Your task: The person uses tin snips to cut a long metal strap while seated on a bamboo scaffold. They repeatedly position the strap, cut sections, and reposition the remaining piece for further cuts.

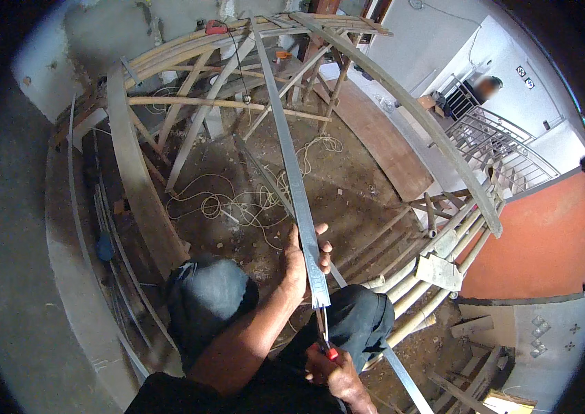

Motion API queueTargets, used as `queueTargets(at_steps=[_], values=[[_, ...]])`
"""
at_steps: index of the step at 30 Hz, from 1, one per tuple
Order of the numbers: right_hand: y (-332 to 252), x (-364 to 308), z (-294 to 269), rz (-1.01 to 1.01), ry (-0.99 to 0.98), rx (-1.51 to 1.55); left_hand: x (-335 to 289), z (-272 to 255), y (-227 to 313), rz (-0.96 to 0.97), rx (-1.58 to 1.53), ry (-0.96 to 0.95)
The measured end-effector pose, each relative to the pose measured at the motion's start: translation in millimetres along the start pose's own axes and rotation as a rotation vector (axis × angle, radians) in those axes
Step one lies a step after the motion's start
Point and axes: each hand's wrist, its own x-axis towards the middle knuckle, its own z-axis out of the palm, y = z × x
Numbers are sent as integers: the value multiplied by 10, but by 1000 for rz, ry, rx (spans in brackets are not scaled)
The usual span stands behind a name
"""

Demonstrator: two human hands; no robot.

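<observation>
A long, thin metal channel [285,134] slopes from my lap up and away to the bamboo frame at the back. My left hand [294,265] is wrapped round it from below, near its close end, with fingertips showing on the right side. In my right hand [339,376] are metal snips [322,330] with red on the handles. Their blades point away from me and meet the channel's near end, where the metal looks split. Exactly how far the blades reach in is hidden. Another metal strip [406,379] runs beneath the channel, past my right knee.
Bamboo and timber scaffolding [199,103] surrounds me, with a red tool [216,27] on top. Tangled pale cord [220,205] lies on the dirty floor. A brown board [389,145] and bamboo poles [420,310] lie to the right. Another person [477,91] is beyond the railing [496,134].
</observation>
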Motion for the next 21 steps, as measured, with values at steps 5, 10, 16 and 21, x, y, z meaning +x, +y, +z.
queueTargets(at_steps=[5,10,16,21], values=[[-40,0,31,-32,85,-110,38,5,-19,3,-34,45],[-91,0,136,71,46,-46,-22,-14,-12,21,67,122],[-146,7,148,118,21,62,-33,36,-4,28,66,141],[-95,49,117,110,-26,135,-33,32,-26,28,58,120]])
